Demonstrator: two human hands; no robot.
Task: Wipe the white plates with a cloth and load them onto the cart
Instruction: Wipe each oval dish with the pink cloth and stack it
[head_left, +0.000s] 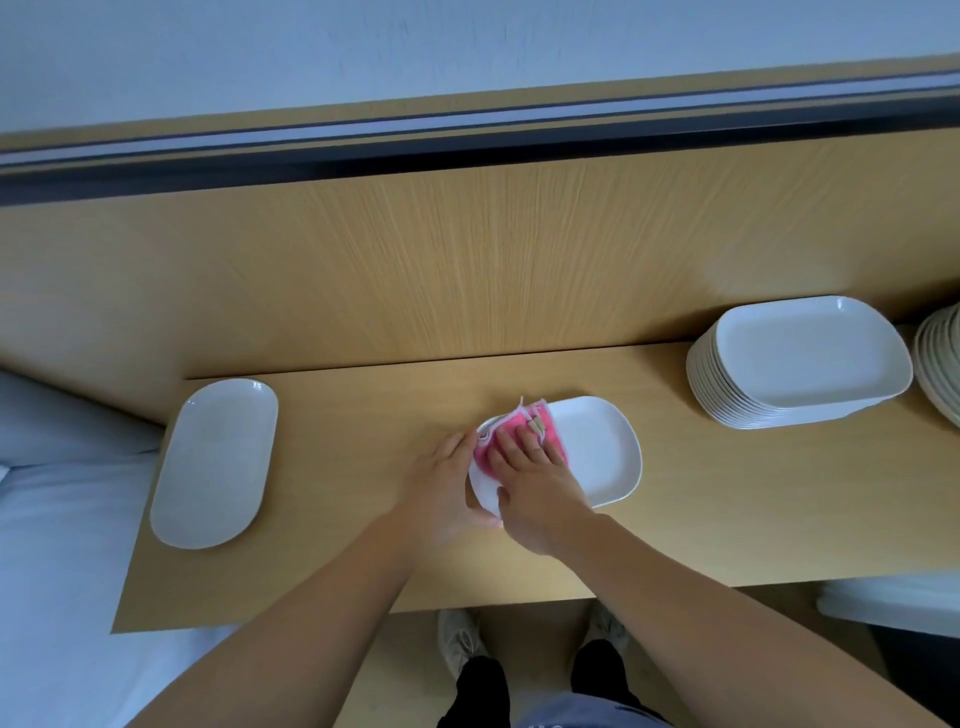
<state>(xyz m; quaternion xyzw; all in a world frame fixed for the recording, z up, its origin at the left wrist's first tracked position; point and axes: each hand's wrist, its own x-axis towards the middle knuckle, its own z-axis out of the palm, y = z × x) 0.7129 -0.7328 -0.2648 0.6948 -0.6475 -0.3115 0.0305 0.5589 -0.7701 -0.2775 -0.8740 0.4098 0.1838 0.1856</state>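
A white rectangular plate (597, 452) lies flat on the wooden table (363, 415) in front of me. A pink cloth (524, 431) with a white edge covers the plate's left part. My right hand (535, 488) presses on the cloth with straight fingers. My left hand (441, 488) holds the plate's left rim, thumb under the near edge. A white oval plate (213, 462) sits alone at the table's left. A tall stack of white rectangular plates (800, 364) stands at the right.
A second stack of off-white plates (940, 358) is cut off at the right edge. A wooden panel (467, 249) rises behind the table. White bedding (62, 519) lies at the left. A white object (893, 597) shows below the table's right end.
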